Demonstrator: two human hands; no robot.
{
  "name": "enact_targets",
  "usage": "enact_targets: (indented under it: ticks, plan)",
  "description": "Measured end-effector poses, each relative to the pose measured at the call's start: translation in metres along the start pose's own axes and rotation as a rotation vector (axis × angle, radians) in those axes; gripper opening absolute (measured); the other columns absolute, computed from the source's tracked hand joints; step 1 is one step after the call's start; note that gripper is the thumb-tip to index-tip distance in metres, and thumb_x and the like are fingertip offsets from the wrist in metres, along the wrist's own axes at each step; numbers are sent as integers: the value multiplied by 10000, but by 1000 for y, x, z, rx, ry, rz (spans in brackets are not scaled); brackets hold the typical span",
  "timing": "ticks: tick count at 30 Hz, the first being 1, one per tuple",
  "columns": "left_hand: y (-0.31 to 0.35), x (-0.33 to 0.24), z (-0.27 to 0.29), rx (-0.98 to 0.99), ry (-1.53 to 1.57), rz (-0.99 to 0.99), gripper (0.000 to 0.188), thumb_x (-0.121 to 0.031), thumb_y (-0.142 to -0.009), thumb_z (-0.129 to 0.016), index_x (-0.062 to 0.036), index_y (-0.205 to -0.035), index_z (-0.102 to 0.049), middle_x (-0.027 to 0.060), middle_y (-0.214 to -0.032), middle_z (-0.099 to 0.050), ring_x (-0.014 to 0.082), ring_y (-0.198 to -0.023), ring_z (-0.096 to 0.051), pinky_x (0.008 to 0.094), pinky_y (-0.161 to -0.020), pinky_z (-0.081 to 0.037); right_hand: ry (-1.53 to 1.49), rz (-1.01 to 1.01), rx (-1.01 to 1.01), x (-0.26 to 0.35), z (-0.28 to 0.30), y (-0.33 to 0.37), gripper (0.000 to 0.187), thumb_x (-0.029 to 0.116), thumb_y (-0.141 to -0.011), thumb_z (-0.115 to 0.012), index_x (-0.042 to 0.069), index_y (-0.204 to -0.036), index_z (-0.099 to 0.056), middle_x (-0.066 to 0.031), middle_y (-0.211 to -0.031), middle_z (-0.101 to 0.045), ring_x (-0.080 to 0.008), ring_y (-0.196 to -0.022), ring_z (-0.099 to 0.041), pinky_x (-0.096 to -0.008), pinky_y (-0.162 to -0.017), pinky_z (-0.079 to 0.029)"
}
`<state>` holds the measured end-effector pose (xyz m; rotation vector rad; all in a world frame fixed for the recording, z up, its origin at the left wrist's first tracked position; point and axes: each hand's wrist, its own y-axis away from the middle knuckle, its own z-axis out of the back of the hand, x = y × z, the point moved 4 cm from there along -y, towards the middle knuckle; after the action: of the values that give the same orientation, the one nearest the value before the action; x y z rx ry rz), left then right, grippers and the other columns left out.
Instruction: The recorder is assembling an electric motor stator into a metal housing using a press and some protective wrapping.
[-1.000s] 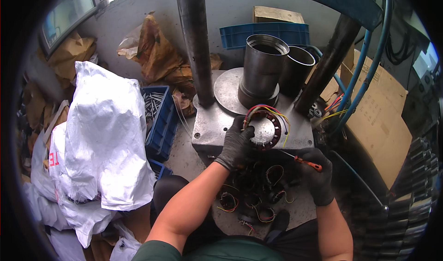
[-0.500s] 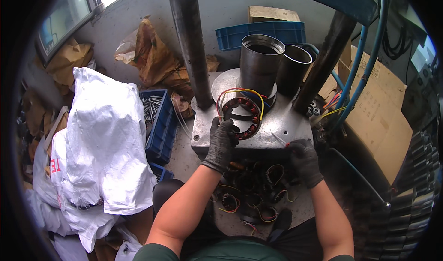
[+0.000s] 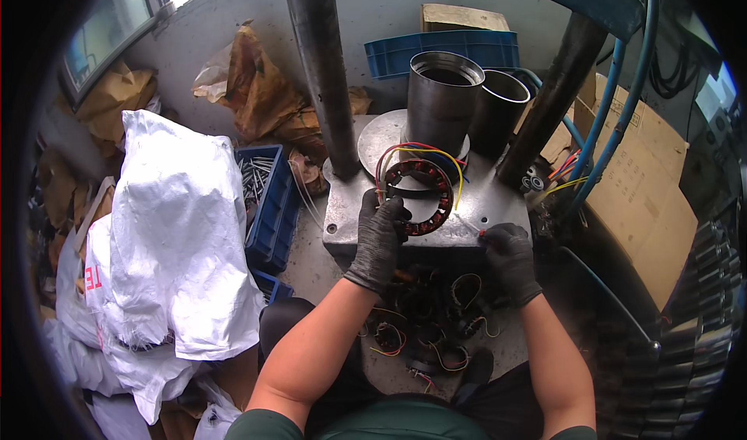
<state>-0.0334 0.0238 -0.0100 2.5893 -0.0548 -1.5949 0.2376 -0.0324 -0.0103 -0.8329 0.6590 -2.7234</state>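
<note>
We see dull, cloth-like gloves (image 3: pixel 374 247), a smooth, shiny metal base (image 3: pixel 498 204), matt plastic on the left bin (image 3: pixel 274 226), crumpled paper (image 3: pixel 261 98) far left.

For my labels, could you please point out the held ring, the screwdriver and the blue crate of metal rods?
Held ring (image 3: pixel 446 197), head view: right side of its band.
Screwdriver (image 3: pixel 468 224), head view: bare shaft.
Blue crate of metal rods (image 3: pixel 277 217), head view: outer side wall.

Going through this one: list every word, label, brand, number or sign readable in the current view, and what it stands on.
White sacks: red letters at the left edge, partly cut off; not copied out here.
Cardboard: faint marks, too small to read.
Wired ring in the left hand: no text can be made out.
</note>
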Motion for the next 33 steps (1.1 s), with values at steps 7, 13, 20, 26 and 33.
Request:
enact_targets:
  ticks: [7,13,20,26,33]
  plan:
    - [1,1,-2,-49,-30,-21,299,-233,-930,-686,-117,-1171,-552,41,-863,-660,109,-587,-583,257,-516,-460,-449,142,476,37,-14,23,238,-13,-788,-787,71,-1009,-758,-110,-1010,-706,-282,-970,-707,-372,-870,-570]
    - [2,0,-5,-19,117,33,286,-230,-939,-673,-96,-1160,-551,43,-843,-653,113,-577,-562,274,-507,-459,-668,-73,161,24,-1,18,191,-91,-893,-632,0,-1041,-711,-127,-1063,-708,-231,-992,-718,-355,-904,-561]
    - [-8,7,2,10,216,-39,307,-278,-1000,-639,-91,-1206,-508,82,-864,-663,142,-603,-612,292,-485,-500,-607,-63,321,37,-41,27,227,-68,-866,-701,17,-1076,-718,-123,-1109,-705,-243,-1034,-703,-343,-935,-558]
    - [0,-7,0,15,189,-105,294,-276,-1015,-626,-94,-1209,-500,81,-861,-662,123,-590,-604,255,-476,-479,-648,132,513,77,-25,37,270,-93,-829,-705,27,-1068,-741,-119,-1186,-699,-217,-1094,-697,-333,-939,-564]
    - [12,-11,-10,60,71,-96,423,-314,-981,-675,-89,-1297,-505,64,-903,-672,135,-672,-637,289,-590,-524,-969,-423,483,80,50,30,427,-12,-753,-760,2,-1178,-732,-141,-1378,-629,-233,-1247,-620,-361,-1062,-492]
